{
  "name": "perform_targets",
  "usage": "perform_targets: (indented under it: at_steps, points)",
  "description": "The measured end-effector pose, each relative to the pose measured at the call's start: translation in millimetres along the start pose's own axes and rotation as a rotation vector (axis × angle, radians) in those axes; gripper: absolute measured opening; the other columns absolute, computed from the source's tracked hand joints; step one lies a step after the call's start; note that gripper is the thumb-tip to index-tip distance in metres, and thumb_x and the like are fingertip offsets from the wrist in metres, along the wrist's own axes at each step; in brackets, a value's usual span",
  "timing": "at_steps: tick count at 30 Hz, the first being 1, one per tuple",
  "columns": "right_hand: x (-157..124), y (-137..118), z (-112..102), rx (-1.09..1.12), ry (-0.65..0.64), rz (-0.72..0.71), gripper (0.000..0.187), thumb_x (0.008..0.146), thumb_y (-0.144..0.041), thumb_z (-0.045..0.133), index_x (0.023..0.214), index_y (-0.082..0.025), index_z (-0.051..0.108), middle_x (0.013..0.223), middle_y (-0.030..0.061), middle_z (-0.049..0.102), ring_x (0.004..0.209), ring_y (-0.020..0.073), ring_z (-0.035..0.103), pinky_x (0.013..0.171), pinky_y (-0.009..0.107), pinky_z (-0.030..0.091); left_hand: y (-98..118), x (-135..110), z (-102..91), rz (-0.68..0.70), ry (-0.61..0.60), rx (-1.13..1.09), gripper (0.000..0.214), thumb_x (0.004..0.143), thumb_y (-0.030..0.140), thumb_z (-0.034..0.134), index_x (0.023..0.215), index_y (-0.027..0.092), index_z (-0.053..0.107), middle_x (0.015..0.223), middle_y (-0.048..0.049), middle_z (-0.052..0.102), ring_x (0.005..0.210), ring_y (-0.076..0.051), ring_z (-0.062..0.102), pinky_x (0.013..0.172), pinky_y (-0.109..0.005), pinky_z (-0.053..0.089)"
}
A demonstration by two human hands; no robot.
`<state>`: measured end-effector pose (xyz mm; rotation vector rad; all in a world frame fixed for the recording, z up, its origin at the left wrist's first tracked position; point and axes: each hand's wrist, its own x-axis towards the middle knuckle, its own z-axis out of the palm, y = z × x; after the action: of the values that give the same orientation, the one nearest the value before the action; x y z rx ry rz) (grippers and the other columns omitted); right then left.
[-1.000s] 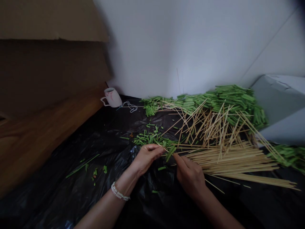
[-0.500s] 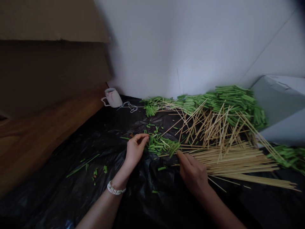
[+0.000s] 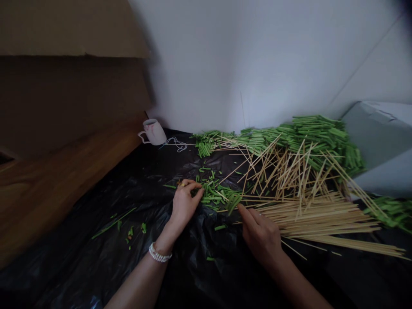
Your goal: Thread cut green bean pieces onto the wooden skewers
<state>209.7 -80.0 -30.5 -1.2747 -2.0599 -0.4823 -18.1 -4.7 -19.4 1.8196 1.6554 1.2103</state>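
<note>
Green cut-stem pile [image 3: 212, 196] lies by L hand [image 3: 186, 201] (can't tell if pinching), R hand [image 3: 261, 227] pinching thin pale-wood skewer [image 3: 222, 196] w/ tip pointing left, pileward.

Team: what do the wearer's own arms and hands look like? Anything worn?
Both bare, no gloves or sleeves in view. Left hand: white beaded bracelet in more than one row at the wrist, yellowish ring on a finger. Right hand: small pale glint on a finger, probably a ring.

No readable lettering, numbers or signs (just indistinct reddish marks [image 3: 149, 127] on the white mug [image 3: 157, 134])
</note>
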Motion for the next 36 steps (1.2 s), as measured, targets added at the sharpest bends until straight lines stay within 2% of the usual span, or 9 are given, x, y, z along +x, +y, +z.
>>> perform_targets:
  at_steps: [2,4,7,10,14,31,36]
  points:
    - [0,0,0,0.003,0.003,-0.003,0.031,0.088,-0.007,0.044,0.110,-0.012,0.065,0.069,0.0008,0.064,0.057,0.0119,0.053,0.055,0.028,0.036,5,2,-1.3,-0.066,0.057,-0.171,0.009,0.075,0.027,0.072,0.081,0.022,0.076,0.088,-0.0049,0.069,0.087,-0.020,0.061,0.086,-0.031,0.042]
    - [-1,0,0,0.007,0.001,-0.003,0.032,0.087,-0.007,0.044,0.111,-0.012,0.065,0.069,0.0005,0.063,0.057,0.0120,0.053,0.055,0.028,0.035,11,2,-0.9,-0.198,0.040,-0.402,0.017,0.072,0.032,0.076,0.084,0.020,0.076,0.086,-0.0055,0.072,0.083,-0.019,0.062,0.082,-0.029,0.044]
    - [-1,-1,0,0.014,-0.003,-0.004,0.033,0.086,-0.006,0.044,0.111,-0.012,0.065,0.069,0.0004,0.063,0.057,0.0122,0.053,0.055,0.028,0.036,19,-1,1.5,-0.453,-0.109,-0.804,0.031,0.064,0.038,0.083,0.085,0.016,0.076,0.084,-0.0069,0.074,0.077,-0.016,0.063,0.074,-0.027,0.048]
    - [-1,-1,0,0.014,0.004,-0.006,0.034,0.086,-0.005,0.043,0.111,-0.013,0.065,0.069,0.0001,0.063,0.057,0.0118,0.054,0.056,0.028,0.036,24,-5,3.8,-0.604,-0.272,-1.017,0.036,0.062,0.036,0.086,0.089,0.014,0.076,0.086,-0.0070,0.073,0.076,-0.012,0.064,0.071,-0.022,0.050]
    - [1,-2,-1,0.022,0.001,-0.007,0.033,0.087,-0.006,0.043,0.110,-0.013,0.065,0.069,0.0004,0.063,0.058,0.0113,0.054,0.057,0.027,0.037,28,-9,5.9,-0.612,-0.348,-1.057,0.032,0.066,0.033,0.084,0.090,0.013,0.077,0.083,-0.0058,0.072,0.072,-0.009,0.063,0.068,-0.018,0.049]
    - [0,-2,0,0.011,-0.020,-0.005,0.032,0.088,-0.006,0.042,0.110,-0.013,0.064,0.067,-0.0002,0.061,0.057,0.0118,0.053,0.057,0.028,0.035,31,-10,6.9,-0.614,-0.346,-1.053,0.032,0.062,0.032,0.086,0.087,0.013,0.078,0.078,-0.0056,0.072,0.069,-0.009,0.062,0.065,-0.018,0.048]
    - [0,-2,0,0.022,-0.022,-0.003,0.032,0.089,-0.006,0.042,0.110,-0.013,0.064,0.066,-0.0004,0.061,0.057,0.0121,0.053,0.057,0.028,0.034,31,-10,6.6,-0.568,-0.343,-1.014,0.032,0.063,0.035,0.086,0.086,0.014,0.078,0.077,-0.0052,0.072,0.069,-0.010,0.061,0.065,-0.019,0.046]
